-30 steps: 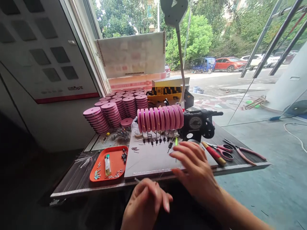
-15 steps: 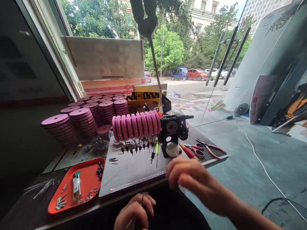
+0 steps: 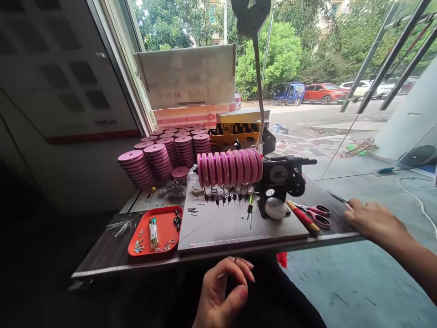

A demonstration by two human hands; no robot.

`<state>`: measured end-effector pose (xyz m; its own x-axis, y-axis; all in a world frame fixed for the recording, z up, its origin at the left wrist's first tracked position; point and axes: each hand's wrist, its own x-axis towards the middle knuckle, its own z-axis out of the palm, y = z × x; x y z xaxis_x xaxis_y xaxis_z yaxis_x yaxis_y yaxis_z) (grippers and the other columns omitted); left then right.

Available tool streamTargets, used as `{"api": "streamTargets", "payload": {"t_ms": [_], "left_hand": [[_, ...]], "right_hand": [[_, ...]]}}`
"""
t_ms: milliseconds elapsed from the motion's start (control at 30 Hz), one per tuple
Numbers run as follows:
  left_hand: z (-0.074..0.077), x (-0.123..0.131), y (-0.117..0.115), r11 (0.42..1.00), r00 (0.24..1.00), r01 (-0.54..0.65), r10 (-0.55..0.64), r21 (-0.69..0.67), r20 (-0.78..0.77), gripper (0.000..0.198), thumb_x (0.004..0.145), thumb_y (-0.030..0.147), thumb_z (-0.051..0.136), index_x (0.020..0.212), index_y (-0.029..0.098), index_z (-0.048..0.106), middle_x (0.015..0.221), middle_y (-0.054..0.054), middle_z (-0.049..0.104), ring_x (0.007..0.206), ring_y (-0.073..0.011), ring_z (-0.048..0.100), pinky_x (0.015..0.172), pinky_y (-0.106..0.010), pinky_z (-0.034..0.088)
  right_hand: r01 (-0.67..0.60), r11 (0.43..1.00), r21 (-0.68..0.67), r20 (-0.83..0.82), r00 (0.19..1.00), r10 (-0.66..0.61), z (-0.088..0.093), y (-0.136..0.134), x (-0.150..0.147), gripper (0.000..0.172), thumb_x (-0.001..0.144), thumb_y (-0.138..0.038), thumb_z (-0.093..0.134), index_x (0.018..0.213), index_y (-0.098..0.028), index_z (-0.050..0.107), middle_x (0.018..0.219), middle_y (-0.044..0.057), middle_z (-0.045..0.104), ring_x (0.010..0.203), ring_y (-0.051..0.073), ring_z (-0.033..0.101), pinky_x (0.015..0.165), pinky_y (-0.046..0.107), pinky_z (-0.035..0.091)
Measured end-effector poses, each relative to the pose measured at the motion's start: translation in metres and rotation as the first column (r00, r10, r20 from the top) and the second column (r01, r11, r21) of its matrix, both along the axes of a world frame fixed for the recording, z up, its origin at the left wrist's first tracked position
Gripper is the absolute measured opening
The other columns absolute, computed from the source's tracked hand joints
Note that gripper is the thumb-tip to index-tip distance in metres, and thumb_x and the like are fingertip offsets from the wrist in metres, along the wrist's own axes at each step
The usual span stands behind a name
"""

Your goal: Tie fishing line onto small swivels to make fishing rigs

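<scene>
My left hand (image 3: 223,291) is below the table's front edge, thumb and fingers pinched on a thin dark-tipped wire. My right hand (image 3: 372,221) lies at the table's right end with its fingers curled over the pink-handled pliers (image 3: 336,197), whose dark tip pokes out to the left. Red scissors (image 3: 316,214) and a red-handled tool (image 3: 302,217) lie just left of that hand. A row of pink spools (image 3: 230,167) sits on a black winder (image 3: 283,180) above a grey board (image 3: 235,225), with small dark pieces hanging below it.
An orange tray (image 3: 164,232) with a lighter (image 3: 153,232) and small parts sits at the front left. Stacks of pink spools (image 3: 160,159) fill the back left, a yellow box (image 3: 239,127) stands behind, and a lamp arm (image 3: 258,91) rises over the winder. Glass panes enclose the table.
My right hand has moved from over the grey board to the table's right end, onto the pliers. My left hand has turned palm up. The view swung right, then back.
</scene>
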<state>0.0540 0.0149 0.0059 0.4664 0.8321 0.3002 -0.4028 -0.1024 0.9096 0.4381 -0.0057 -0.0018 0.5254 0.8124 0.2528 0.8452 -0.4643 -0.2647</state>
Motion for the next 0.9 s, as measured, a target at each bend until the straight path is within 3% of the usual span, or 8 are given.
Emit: {"api": "streamTargets", "payload": {"t_ms": [67,133,233,333,600,767,833,900], "left_hand": [[0.001,0.001,-0.001,0.999,1.000,0.009,-0.008,-0.044,0.022,0.016,0.073,0.034,0.066,0.068,0.018,0.063,0.069,-0.005,0.062,0.082,-0.0230,0.056,0.080,-0.035,0.039],[0.003,0.003,-0.002,0.996,0.999,0.021,-0.017,-0.086,0.044,0.016,0.073,0.033,0.066,0.067,0.018,0.062,0.066,-0.004,0.062,0.079,-0.0216,0.056,0.078,-0.034,0.040],[0.005,0.005,-0.003,0.992,0.998,0.028,-0.021,-0.121,0.059,0.016,0.072,0.032,0.067,0.067,0.018,0.062,0.065,-0.003,0.061,0.076,-0.0206,0.056,0.077,-0.033,0.039],[0.004,0.004,-0.003,0.993,0.999,0.022,-0.017,-0.120,0.042,0.015,0.072,0.032,0.067,0.067,0.018,0.063,0.064,-0.003,0.061,0.078,-0.0209,0.056,0.077,-0.033,0.039],[0.003,0.001,0.000,1.000,0.997,0.007,-0.005,0.027,-0.075,0.018,0.076,0.035,0.061,0.066,0.019,0.059,0.067,-0.004,0.060,0.077,-0.0210,0.056,0.074,-0.032,0.041],[0.017,-0.001,0.005,0.842,0.940,0.000,0.185,0.540,-0.288,0.010,0.070,0.015,0.058,0.063,0.020,0.053,0.061,-0.002,0.057,0.067,-0.0195,0.056,0.071,-0.035,0.040],[0.018,-0.003,0.006,0.800,0.923,0.012,0.222,0.600,-0.315,0.011,0.068,0.011,0.058,0.064,0.020,0.052,0.061,-0.001,0.057,0.068,-0.0195,0.057,0.074,-0.036,0.038],[0.016,-0.004,0.007,0.845,0.941,0.036,0.151,0.533,-0.303,0.009,0.071,0.016,0.058,0.065,0.020,0.053,0.062,-0.001,0.058,0.070,-0.0202,0.058,0.074,-0.036,0.039]], "right_hand": [[0.063,0.996,0.055,0.012,0.998,-0.064,0.011,-0.014,-0.025,0.013,0.081,-0.033,0.040,0.084,-0.024,0.049,0.080,0.016,0.055,0.074,0.036,0.059,0.058,0.043,0.039],[-0.071,0.986,0.151,-0.031,0.997,0.077,0.022,-0.026,-0.068,0.012,0.084,-0.034,0.040,0.090,-0.025,0.045,0.087,0.012,0.056,0.076,0.028,0.058,0.060,0.037,0.042],[-0.617,0.761,0.199,-0.082,0.764,0.641,0.034,-0.034,-0.142,0.006,0.084,-0.024,0.042,0.087,-0.025,0.047,0.086,0.007,0.056,0.079,0.022,0.055,0.068,0.033,0.044],[-0.729,0.665,0.161,-0.019,0.671,0.741,0.041,-0.029,-0.190,0.011,0.079,-0.012,0.042,0.080,-0.022,0.048,0.079,0.004,0.056,0.072,0.020,0.053,0.063,0.031,0.043],[-0.739,0.660,0.134,0.036,0.670,0.742,0.044,-0.013,-0.198,0.017,0.069,-0.005,0.044,0.074,-0.019,0.050,0.075,0.004,0.057,0.069,0.019,0.050,0.062,0.030,0.038],[-0.694,0.682,0.229,-0.334,0.602,0.725,0.047,-0.011,-0.212,0.007,0.075,-0.013,0.046,0.074,-0.018,0.051,0.068,0.000,0.055,0.062,0.014,0.051,0.058,0.024,0.040],[-0.645,0.721,0.254,-0.502,0.550,0.668,0.046,-0.016,-0.208,0.004,0.074,-0.021,0.052,0.076,-0.018,0.054,0.070,0.000,0.057,0.065,0.015,0.053,0.060,0.024,0.043],[-0.619,0.743,0.254,-0.614,0.491,0.618,0.043,-0.026,-0.185,0.016,0.073,-0.028,0.056,0.086,-0.019,0.058,0.083,0.002,0.063,0.078,0.019,0.058,0.068,0.026,0.046]]}}
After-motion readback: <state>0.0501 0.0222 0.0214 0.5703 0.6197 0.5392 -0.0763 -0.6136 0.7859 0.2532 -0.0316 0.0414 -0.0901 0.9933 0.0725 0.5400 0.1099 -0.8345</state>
